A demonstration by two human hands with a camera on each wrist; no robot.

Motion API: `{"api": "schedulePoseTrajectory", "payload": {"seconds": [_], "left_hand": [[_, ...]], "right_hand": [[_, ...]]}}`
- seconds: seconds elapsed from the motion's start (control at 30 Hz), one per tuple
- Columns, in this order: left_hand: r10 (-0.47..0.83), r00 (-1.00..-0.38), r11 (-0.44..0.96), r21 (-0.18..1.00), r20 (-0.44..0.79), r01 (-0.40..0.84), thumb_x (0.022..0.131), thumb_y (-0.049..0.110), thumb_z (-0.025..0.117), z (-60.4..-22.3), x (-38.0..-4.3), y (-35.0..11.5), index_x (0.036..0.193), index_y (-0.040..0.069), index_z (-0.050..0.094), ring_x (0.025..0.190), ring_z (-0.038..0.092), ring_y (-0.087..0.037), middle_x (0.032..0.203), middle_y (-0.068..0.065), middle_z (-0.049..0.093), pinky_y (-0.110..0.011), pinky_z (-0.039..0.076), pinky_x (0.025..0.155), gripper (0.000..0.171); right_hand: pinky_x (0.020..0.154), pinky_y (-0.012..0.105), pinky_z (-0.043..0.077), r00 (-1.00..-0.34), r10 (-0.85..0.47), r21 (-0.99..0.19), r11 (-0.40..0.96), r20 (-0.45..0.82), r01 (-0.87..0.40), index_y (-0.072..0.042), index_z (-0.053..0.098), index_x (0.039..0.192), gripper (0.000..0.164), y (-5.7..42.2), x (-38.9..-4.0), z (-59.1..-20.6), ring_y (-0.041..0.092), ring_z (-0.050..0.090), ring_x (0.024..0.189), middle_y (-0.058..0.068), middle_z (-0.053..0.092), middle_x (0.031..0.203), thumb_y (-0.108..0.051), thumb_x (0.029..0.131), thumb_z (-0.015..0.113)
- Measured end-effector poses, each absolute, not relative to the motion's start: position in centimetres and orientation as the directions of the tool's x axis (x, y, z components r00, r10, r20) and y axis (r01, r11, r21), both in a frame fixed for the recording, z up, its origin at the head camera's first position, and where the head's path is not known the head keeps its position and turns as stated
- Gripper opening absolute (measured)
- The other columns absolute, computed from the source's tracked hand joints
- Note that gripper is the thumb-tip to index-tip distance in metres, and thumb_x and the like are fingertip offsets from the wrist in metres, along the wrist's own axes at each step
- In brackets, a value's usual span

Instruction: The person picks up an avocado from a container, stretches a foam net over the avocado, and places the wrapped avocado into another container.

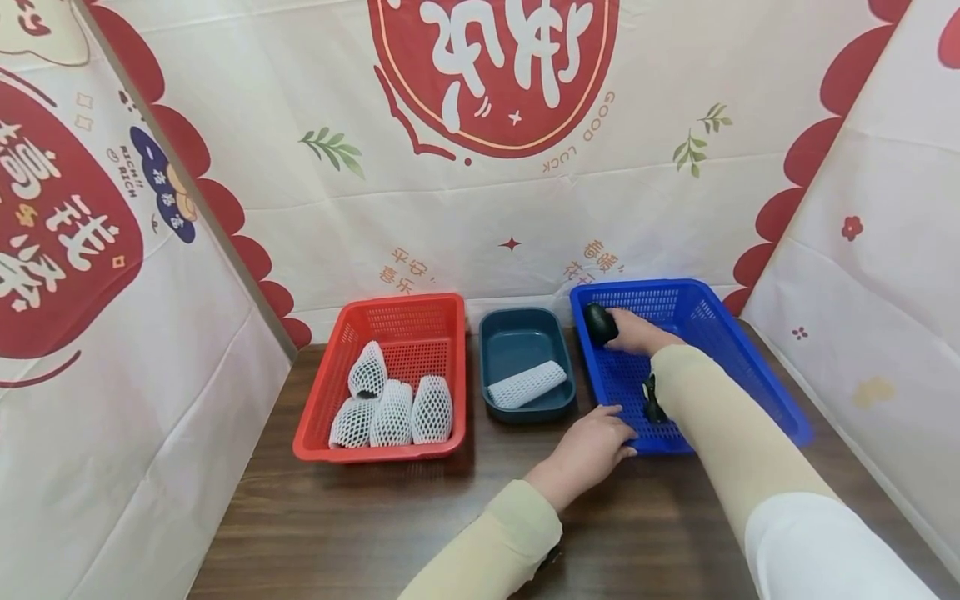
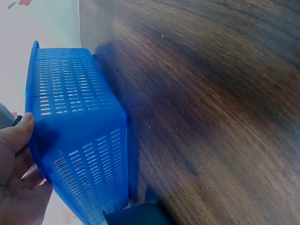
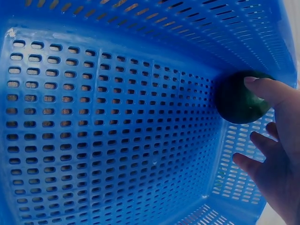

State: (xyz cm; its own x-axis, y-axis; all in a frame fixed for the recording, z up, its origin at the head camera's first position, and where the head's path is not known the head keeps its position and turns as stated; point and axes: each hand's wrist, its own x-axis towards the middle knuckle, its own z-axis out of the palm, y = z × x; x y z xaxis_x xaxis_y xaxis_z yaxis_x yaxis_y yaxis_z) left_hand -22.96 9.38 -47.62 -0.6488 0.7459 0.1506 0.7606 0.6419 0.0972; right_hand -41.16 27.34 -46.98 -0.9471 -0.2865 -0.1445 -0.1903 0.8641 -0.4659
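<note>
In the far left corner of the blue basket (image 1: 750, 358), my right hand (image 1: 637, 332) holds a dark green, glossy avocado (image 1: 600, 323). The right wrist view shows the thumb (image 3: 262, 89) lying across the avocado (image 3: 239, 105), with other fingers bent below it. My left hand (image 1: 588, 450) grips the basket's rim at the near left corner. From the left wrist, its fingertips lie on the rim of the blue basket (image 2: 75, 122).
Left of the blue basket stands a dark teal tray (image 1: 525, 321) with a white foam net sleeve (image 1: 527, 385) inside. Farther left, a red basket (image 1: 401, 308) holds several net-wrapped pieces (image 1: 392, 414). Printed cloth walls (image 1: 480, 200) surround the wooden table (image 1: 337, 525).
</note>
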Motion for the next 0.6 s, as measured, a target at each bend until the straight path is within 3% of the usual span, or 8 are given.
{"api": "schedulePoseTrajectory", "payload": {"seconds": [0.2, 0.6], "left_hand": [[0.745, -0.652, 0.644, 0.098, 0.141, 0.758, 0.088, 0.037, 0.051, -47.62, -23.07, 9.32, 0.109, 0.026, 0.064, 0.122, 0.037, -0.006, 0.105, 0.014, 0.061, -0.023, 0.022, 0.103, 0.027], [0.762, -0.63, 0.619, 0.118, 0.148, 0.776, 0.089, 0.035, 0.052, -47.59, -23.3, 9.32, 0.108, 0.023, 0.064, 0.122, 0.038, -0.007, 0.104, 0.013, 0.062, -0.023, 0.021, 0.103, 0.026]], "right_hand": [[0.087, 0.056, 0.035, -0.96, -0.232, -0.458, 0.879, -0.158, -0.137, 0.011, 0.026, 0.132, 0.064, 27.22, -41.52, -47.57, 0.045, 0.038, 0.112, 0.033, 0.035, 0.126, -0.015, 0.085, 0.059], [0.089, 0.057, 0.032, -0.967, -0.187, -0.403, 0.909, -0.173, -0.103, 0.015, 0.025, 0.131, 0.067, 27.13, -41.58, -48.04, 0.05, 0.031, 0.115, 0.039, 0.027, 0.128, -0.021, 0.086, 0.058]]}}
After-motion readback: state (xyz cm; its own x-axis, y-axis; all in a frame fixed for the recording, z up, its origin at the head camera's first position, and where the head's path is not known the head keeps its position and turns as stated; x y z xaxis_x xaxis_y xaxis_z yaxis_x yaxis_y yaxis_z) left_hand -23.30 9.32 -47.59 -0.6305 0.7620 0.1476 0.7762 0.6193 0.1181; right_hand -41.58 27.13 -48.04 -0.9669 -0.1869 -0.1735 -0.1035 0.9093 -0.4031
